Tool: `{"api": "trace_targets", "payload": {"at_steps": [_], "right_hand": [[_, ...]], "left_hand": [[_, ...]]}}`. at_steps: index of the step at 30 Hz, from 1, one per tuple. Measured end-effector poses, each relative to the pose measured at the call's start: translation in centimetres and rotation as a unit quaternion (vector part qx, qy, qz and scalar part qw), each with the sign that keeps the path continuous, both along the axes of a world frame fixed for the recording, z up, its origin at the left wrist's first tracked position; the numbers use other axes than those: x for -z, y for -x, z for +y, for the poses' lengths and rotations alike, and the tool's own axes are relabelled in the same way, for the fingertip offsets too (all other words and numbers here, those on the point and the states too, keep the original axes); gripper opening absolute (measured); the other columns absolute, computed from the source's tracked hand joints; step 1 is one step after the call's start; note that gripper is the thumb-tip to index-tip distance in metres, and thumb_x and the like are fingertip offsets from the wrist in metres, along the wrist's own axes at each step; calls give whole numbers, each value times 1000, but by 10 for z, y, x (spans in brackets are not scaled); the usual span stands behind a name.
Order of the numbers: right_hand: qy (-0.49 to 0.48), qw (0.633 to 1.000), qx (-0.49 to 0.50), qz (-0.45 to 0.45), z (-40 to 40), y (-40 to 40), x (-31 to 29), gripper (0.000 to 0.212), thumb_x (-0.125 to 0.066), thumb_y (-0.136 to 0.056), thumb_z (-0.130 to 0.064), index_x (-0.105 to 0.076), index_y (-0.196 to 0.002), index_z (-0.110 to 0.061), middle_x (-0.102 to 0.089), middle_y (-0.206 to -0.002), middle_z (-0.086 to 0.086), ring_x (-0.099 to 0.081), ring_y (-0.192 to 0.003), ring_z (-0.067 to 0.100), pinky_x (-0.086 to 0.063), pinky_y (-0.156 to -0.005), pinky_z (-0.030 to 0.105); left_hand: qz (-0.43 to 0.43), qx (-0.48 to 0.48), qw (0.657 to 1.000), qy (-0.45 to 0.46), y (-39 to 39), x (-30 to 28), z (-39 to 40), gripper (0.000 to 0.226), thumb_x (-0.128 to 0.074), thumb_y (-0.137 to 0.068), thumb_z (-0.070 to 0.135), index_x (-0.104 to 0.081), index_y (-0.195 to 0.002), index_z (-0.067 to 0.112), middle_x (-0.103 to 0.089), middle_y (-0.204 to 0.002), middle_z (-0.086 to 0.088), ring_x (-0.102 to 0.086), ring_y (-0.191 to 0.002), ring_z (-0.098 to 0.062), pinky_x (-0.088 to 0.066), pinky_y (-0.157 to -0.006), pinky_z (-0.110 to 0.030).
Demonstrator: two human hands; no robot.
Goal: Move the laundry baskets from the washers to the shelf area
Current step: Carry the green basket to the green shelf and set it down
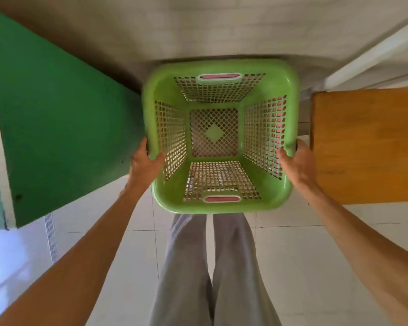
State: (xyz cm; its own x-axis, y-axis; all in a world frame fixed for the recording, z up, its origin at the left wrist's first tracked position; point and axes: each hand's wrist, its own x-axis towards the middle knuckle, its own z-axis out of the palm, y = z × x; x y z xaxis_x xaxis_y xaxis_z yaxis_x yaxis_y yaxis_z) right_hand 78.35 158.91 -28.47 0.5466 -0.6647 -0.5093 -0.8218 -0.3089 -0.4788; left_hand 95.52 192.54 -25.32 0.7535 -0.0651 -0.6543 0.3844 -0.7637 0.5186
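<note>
An empty green laundry basket (165, 191) with latticed walls fills the middle of the head view, seen from straight above. Pink shows through its two handle slots and through the holes, so a pink basket seems to sit under or around it. My left hand (144, 162) grips the rim on the left side, thumb inside the rim. On the right side my right hand (295, 161) grips the rim the same way. The basket is held in front of my legs, above the floor.
A green panel or wall (64, 128) stands close on the left. An orange-brown wooden surface (368, 147) is close on the right. A pale wall (222, 27) lies ahead, with a white frame (372, 55) at upper right. Pale floor tiles (299, 260) spread below.
</note>
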Motion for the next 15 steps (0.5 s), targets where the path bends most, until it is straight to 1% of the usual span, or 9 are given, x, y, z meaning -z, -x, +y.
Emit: {"api": "trace_targets", "payload": {"at_steps": [2, 4, 6, 8, 10, 11, 12, 13, 15], "right_hand": [[0, 999, -15, 35, -6, -3, 13, 42, -58, -82, -47, -65, -105, -12, -72, -90, 1, -70, -74, 19, -59, -62, 30], [-16, 998, -11, 68, -11, -7, 18, 44, -59, -78, -51, -66, -103, -15, -74, -89, 1, -72, -74, 20, -60, -62, 34], [-52, 994, -7, 97, -10, -11, 9, 36, -65, -83, -40, -66, -108, -14, -74, -89, 2, -72, -71, 16, -55, -53, 24], [-80, 991, -6, 108, -5, -14, -10, 37, -68, -85, -33, -59, -116, -14, -73, -94, 2, -71, -71, 15, -51, -52, 21], [-90, 989, 17, 120, 2, -14, -39, 43, -69, -85, -31, -52, -120, -11, -68, -98, 2, -67, -72, 17, -48, -52, 21], [-94, 987, 29, 130, 6, -15, -59, 42, -68, -87, -30, -52, -120, -9, -65, -96, 2, -63, -67, 15, -43, -49, 20], [-101, 985, 35, 138, 10, -16, -80, 39, -66, -89, -32, -55, -119, -8, -64, -93, 2, -58, -62, 11, -39, -47, 19], [-108, 983, 32, 144, 14, -17, -101, 34, -63, -90, -34, -61, -114, -9, -64, -91, 3, -55, -60, 8, -36, -45, 19], [-115, 985, 25, 125, 22, -19, -145, 30, -56, -95, -37, -66, -104, -11, -67, -87, 4, -64, -68, 15, -37, -47, 20]], "left_hand": [[33, -7, 999, 13, -5, 9, 5, 55, -72, -84, 28, -50, -134, 22, -68, -116, -2, -67, -103, -23, -56, -92, -49], [59, -4, 998, 22, -9, 12, 8, 62, -71, -81, 33, -46, -137, 27, -66, -121, -1, -65, -109, -24, -53, -96, -51], [76, 21, 997, 14, -9, 3, 8, 68, -72, -84, 33, -39, -144, 29, -63, -127, 0, -60, -113, -23, -49, -99, -45], [75, 49, 996, 9, -7, -13, 7, 72, -72, -85, 28, -35, -146, 29, -60, -131, 0, -55, -116, -21, -46, -100, -43], [78, 76, 994, 18, -4, -47, -2, 69, -71, -85, 27, -37, -145, 28, -58, -132, 3, -54, -120, -21, -45, -104, -45], [78, 94, 992, 22, -2, -70, -10, 66, -70, -87, 26, -37, -145, 25, -56, -132, 5, -53, -123, -23, -44, -105, -43], [80, 117, 990, 24, -1, -93, -18, 65, -68, -90, 24, -37, -146, 20, -53, -132, 4, -51, -127, -24, -41, -104, -38], [80, 142, 987, 18, 0, -118, -26, 66, -66, -92, 25, -35, -148, 16, -51, -134, 1, -47, -129, -24, -39, -106, -39], [63, 202, 977, 11, 4, -165, -37, 76, -66, -89, 41, -30, -151, 16, -47, -145, -4, -43, -135, -25, -35, -112, -43]]}}
